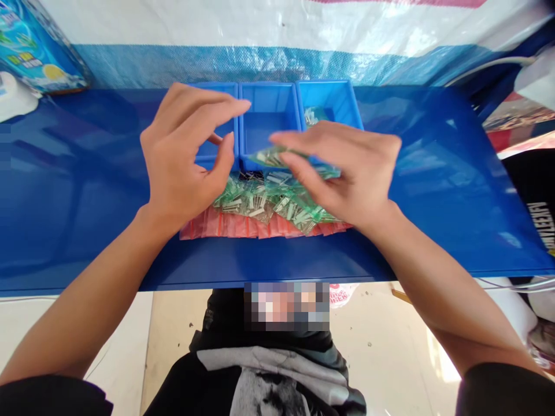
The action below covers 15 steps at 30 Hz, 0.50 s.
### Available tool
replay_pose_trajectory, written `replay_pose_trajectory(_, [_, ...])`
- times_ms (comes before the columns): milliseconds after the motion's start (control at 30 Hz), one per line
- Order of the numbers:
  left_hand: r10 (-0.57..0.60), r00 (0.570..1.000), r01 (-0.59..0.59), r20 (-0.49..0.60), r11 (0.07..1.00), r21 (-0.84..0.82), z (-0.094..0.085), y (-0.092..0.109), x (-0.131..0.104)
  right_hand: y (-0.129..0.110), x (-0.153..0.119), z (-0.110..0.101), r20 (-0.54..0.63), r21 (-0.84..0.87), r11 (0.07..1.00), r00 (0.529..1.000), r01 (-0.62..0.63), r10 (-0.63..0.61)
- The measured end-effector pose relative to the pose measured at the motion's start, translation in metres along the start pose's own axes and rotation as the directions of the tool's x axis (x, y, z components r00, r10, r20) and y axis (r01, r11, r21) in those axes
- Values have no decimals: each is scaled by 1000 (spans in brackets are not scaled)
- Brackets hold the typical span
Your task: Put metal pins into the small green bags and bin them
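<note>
My right hand [342, 167] pinches a small green-tinted plastic bag [271, 156] above the front edge of the middle blue bin [269, 118]. Over the left blue bin [217, 151], my left hand [184, 153] has its thumb and fingers apart, with nothing between them. The right blue bin [342, 104] has a small clear bag [313, 117] in it. In front of the bins lie several green bags [255, 199] with white and metal pieces inside. Red bags [225, 224] form a row along the near side of that pile.
The bins and bags rest on a blue table [87, 190]. At the back left stand a blue printed package [41, 55] and a white object [15, 95]. A striped sheet [260, 34] hangs behind. Cables and dark fabric are at the right.
</note>
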<state>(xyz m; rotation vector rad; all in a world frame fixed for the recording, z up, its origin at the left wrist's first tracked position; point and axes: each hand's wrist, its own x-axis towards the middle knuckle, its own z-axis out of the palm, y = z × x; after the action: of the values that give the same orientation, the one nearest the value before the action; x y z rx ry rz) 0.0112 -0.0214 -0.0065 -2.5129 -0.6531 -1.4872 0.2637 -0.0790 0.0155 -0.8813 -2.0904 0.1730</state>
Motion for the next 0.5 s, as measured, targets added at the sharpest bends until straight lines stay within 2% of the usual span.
replay_pose_trajectory(33, [2, 1000, -2, 13, 1000, -15, -2, 4, 1, -3, 1, -2, -48, 64, 991, 992, -116, 119])
replay_pose_trajectory(100, [-5, 998, 7, 59, 999, -41, -5, 14, 3, -9, 2, -2, -94, 218, 931, 944, -292, 317])
replay_pose_trajectory(167, [-13, 997, 17, 72, 998, -59, -5, 22, 4, -12, 2, 0, -88, 343, 873, 914, -346, 397])
replay_pose_trajectory(233, [-10, 1000, 11, 12, 994, -113, -4, 29, 5, -14, 0, 3, -73, 448, 830, 911, -333, 405])
replay_pose_trajectory(267, [-56, 998, 50, -30, 986, -162, -3, 32, 6, -14, 0, 5, -62, 499, 807, 916, -316, 397])
replay_pose_trajectory(367, [-300, 950, 260, -84, 912, -316, -4, 41, 11, -18, -2, 5, -31, 553, 785, 935, -279, 354])
replay_pose_trajectory(433, [-405, 914, 367, -30, 856, -362, -7, 48, 14, -21, -1, 3, -33, 494, 824, 940, -279, 338])
replay_pose_trajectory(500, [-405, 911, 400, 71, 831, -387, -10, 53, 17, -23, 2, 1, -64, 453, 845, 935, -285, 349])
